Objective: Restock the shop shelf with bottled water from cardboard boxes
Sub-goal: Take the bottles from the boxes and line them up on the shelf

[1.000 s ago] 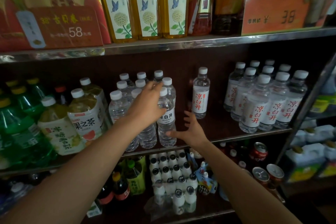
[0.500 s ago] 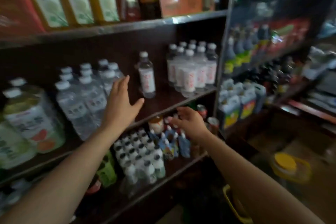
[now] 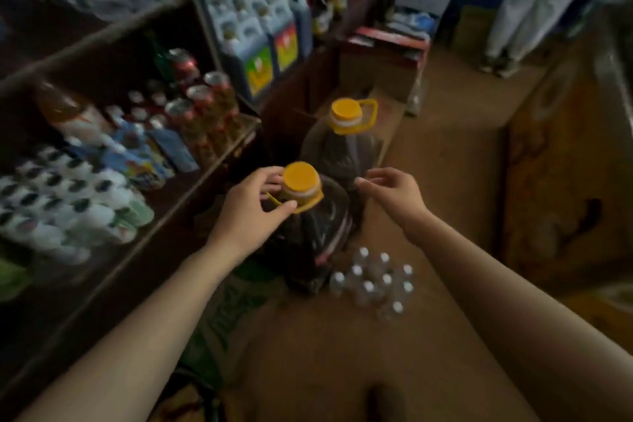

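Both bare forearms are reaching in from the bottom corners of the frame toward its middle, each one cut off at the lower edge. The shelf (image 3: 219, 161) is running along the left side of the frame, its stock badly blurred; white-capped bottles and red cans are just making themselves out there.

Two big dark jugs are standing on the floor (image 3: 445, 164) in the centre. The near jug (image 3: 318, 240) is sitting under the left hand, and the far jug (image 3: 342, 147) is standing just behind it, toward the upper middle.

The left hand (image 3: 251, 212) is curling loosely around the near jug's yellow cap (image 3: 301, 178), with the thumb lying against the yellow handle ring; the blur is hiding whether the fingers are truly gripping it or only touching. The right hand (image 3: 394, 193) is hovering right of centre, fingers half curled and spread apart, holding nothing, its fingertips near the far jug.

The water bottles (image 3: 376, 281) are standing in a small cluster on the floor, below centre, just beside the near jug's base.
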Motion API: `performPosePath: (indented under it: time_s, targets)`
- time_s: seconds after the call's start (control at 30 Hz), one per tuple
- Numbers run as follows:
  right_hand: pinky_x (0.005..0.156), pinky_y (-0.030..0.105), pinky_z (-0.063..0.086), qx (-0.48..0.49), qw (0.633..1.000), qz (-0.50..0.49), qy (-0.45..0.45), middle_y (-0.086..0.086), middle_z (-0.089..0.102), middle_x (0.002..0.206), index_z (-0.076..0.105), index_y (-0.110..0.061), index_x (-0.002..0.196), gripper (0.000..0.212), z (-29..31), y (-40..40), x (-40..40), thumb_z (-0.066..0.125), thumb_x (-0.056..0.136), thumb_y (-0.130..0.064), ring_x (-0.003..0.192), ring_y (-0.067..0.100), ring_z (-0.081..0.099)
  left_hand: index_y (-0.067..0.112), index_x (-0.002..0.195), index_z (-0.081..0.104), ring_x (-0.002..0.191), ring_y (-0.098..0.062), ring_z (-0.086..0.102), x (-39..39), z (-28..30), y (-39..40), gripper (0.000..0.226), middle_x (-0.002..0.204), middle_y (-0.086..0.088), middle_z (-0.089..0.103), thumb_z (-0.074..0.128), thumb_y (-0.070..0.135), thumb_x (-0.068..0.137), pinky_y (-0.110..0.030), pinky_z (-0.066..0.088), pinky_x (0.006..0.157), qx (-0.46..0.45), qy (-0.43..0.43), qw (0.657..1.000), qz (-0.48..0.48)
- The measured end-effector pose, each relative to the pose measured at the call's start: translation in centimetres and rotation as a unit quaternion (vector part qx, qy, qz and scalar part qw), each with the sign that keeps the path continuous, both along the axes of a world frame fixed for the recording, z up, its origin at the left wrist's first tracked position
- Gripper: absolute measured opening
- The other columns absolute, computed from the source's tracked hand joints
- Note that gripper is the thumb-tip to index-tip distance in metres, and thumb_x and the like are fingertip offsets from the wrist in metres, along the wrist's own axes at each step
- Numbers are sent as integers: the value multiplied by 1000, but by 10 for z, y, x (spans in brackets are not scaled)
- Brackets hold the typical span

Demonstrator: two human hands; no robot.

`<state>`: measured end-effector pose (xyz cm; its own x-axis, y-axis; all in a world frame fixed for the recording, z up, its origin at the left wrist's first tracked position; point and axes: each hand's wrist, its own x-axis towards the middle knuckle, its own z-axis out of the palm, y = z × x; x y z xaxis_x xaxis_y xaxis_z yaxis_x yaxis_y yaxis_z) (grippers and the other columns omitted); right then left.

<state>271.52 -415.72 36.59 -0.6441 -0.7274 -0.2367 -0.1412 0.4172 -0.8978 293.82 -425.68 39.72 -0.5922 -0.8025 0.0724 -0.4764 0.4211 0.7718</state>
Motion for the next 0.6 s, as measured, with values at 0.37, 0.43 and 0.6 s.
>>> performPosePath:
  time_s: [0.37, 0.43, 0.6]
  targets:
    - [79, 26, 54, 111, 988, -97, -44, -7, 64, 99, 62, -22, 111, 23, -239, 148, -85, 63, 90, -33, 93, 8, 63, 24, 132, 51, 106, -2, 53, -103, -265, 111, 61, 123, 9, 57, 77, 24, 77, -15, 41, 84, 176, -131, 970, -101]
    - [78, 26, 53, 141, 982, -112, -55, -7, 62, 99, 62, -20, 111, 19, -292, 169, -93, 60, 93, -28, 94, 10, 62, 23, 132, 51, 112, -5, 54, -121, -318, 126, 62, 125, 8, 57, 78, 22, 76, -17, 43, 87, 214, -131, 961, -116]
    - [62, 18, 46, 219, 968, -106, -61, -1, 61, 111, 61, -18, 118, 25, -421, 209, -105, 58, 94, -15, 88, 7, 59, 27, 134, 48, 126, -10, 48, -161, -441, 155, 66, 136, 7, 52, 77, 18, 76, -35, 45, 103, 266, -160, 938, -157]
